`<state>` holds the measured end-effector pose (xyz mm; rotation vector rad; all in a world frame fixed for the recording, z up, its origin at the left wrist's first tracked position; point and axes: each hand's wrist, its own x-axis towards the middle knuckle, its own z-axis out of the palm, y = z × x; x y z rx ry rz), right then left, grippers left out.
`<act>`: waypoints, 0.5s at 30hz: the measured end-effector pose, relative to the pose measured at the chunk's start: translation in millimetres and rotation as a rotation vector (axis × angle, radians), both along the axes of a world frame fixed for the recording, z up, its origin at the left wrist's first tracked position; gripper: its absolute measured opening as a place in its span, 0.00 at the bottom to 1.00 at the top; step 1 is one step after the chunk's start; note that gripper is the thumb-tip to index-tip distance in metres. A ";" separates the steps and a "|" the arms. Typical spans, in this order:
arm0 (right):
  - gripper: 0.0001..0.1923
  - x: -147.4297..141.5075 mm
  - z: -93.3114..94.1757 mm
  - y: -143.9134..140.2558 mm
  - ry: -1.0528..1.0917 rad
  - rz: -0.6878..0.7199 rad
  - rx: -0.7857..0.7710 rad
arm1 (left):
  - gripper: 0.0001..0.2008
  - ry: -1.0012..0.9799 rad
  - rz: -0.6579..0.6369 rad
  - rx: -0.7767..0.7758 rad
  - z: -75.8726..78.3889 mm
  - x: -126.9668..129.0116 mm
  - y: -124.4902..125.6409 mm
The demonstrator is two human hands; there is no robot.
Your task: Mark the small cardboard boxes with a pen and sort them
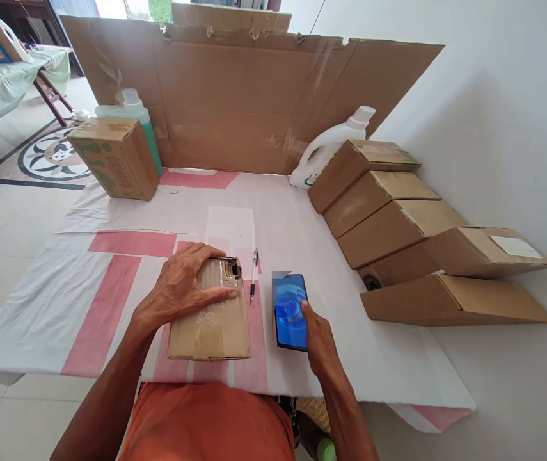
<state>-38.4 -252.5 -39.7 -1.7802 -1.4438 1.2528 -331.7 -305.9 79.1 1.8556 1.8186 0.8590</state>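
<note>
In the head view, the left hand [184,285] lies palm down on the far end of a flat cardboard box [210,314], fingers spread over its top and thumb along the upper face; it presses on the box rather than closing round it. The box sits on the near middle of the white and pink table cover [110,256], close to the person's orange shirt [206,422]. Just right of the box lies a pen [253,275], pointing near to far. Right of the pen lies a phone [291,312] with a lit blue screen. The right hand [321,342] rests at the phone's near right corner, 1 finger stretched out and touching the screen, the other fingers loosely curled, gripping nothing.

At the right, 5 cardboard boxes [398,224] lean in a row against the wall. At the far edge stand a white jug [331,150], a green bottle [141,118] and another brown box [114,157], before a cardboard sheet [235,102].
</note>
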 end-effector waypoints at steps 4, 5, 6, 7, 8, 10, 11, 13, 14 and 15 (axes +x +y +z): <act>0.31 2.4 -23.8 -8.6 -0.138 -0.004 0.027 | 0.25 -0.001 0.002 0.002 0.6 0.1 -0.3; 0.31 1.9 -25.3 -10.5 -0.171 -0.001 0.041 | 0.25 -0.003 0.003 0.002 0.9 0.6 0.0; 0.30 1.6 -26.0 -11.9 -0.200 0.006 0.055 | 0.25 -0.009 0.008 0.002 1.3 1.2 0.4; 0.30 1.8 -26.5 -12.7 -0.225 0.017 0.070 | 0.24 -0.021 0.017 0.002 1.8 1.9 0.8; 0.30 2.5 -27.0 -13.0 -0.251 0.030 0.086 | 0.24 -0.044 0.029 0.002 2.6 2.4 1.1; 0.29 5.8 -29.0 -12.6 -0.305 0.054 0.115 | 0.25 -0.149 0.067 0.005 4.1 2.4 1.7; 0.29 8.1 -30.6 -12.1 -0.335 0.064 0.126 | 0.25 -0.234 0.087 0.006 4.4 1.5 1.9; 0.29 12.9 -35.1 -11.4 -0.394 0.080 0.139 | 0.27 -0.444 0.122 0.022 2.3 -2.4 2.2; 0.29 15.0 -37.6 -11.4 -0.422 0.086 0.144 | 0.27 -0.551 0.135 0.038 -0.7 -5.3 2.4; 0.30 16.7 -40.0 -11.5 -0.448 0.090 0.150 | 0.28 -0.644 0.147 0.059 -5.6 -8.5 2.7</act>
